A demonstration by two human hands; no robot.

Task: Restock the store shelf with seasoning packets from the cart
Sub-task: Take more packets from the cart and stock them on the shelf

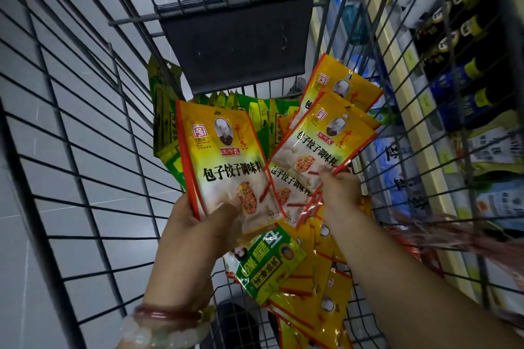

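Hands work inside the wire cart (85, 150): left hand (195, 229) grips a stack of yellow packets (226, 161), thumb across the front; right hand (340, 193) pinches a fanned bunch (326, 139) by the lower edges.

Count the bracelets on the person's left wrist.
2. A dark red glossy bangle sits nearer the left hand; a pale, milky beaded bracelet lies just behind it. The frame edge may hide more.

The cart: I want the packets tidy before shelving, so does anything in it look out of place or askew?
Yes. One green packet lies upside down among the yellow packets piled loosely at the near end, while other green ones stand at the far end. The left hand and right hand each hold yellow packets.
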